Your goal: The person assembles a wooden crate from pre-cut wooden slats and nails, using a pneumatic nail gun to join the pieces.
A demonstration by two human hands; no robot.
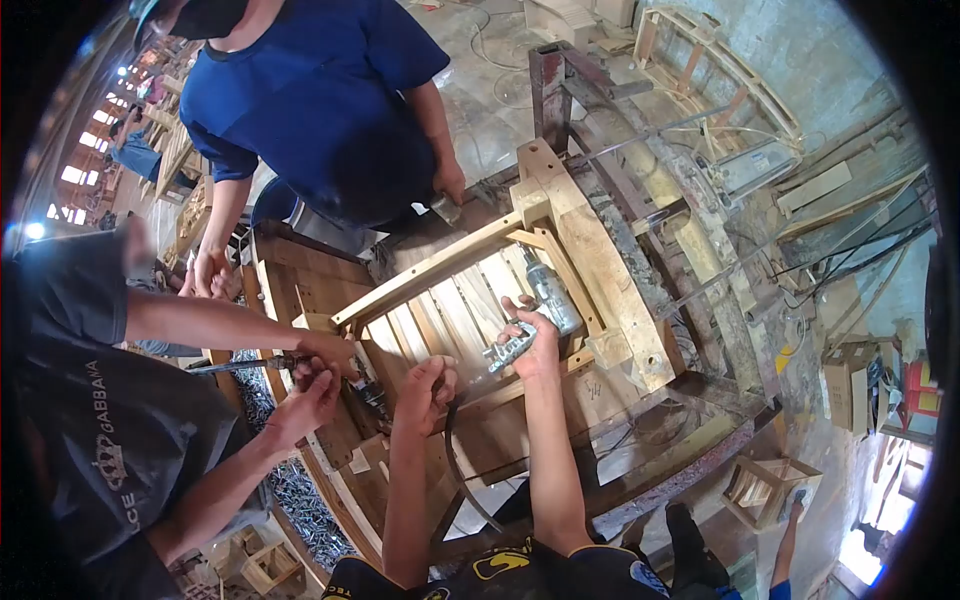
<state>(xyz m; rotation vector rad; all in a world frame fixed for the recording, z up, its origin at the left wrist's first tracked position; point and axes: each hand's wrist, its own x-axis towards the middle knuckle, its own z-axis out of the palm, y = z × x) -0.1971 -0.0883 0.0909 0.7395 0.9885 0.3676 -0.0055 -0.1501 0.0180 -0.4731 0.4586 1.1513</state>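
My right hand [541, 345] is wrapped round the silver handle of a pneumatic screwdriver [553, 295]. The tool's body lies over the slatted wooden frame [425, 318], its nose pointing away from me. To the left, my left hand [426, 392] is raised above the near side of the frame, fingers curled together; whatever they hold is hidden. A dark air hose [457, 460] curves up close beside that hand. Light slats fill the frame, and a thick pale wooden rail [595, 255] borders it on the right.
A co-worker in a grey shirt [110, 430] grips a dark tool [300, 366] at the left. Another in a blue shirt [310, 95] stands across. Loose screws [310, 515] fill a trough at lower left. A rusty metal stand [690, 455] edges the right side.
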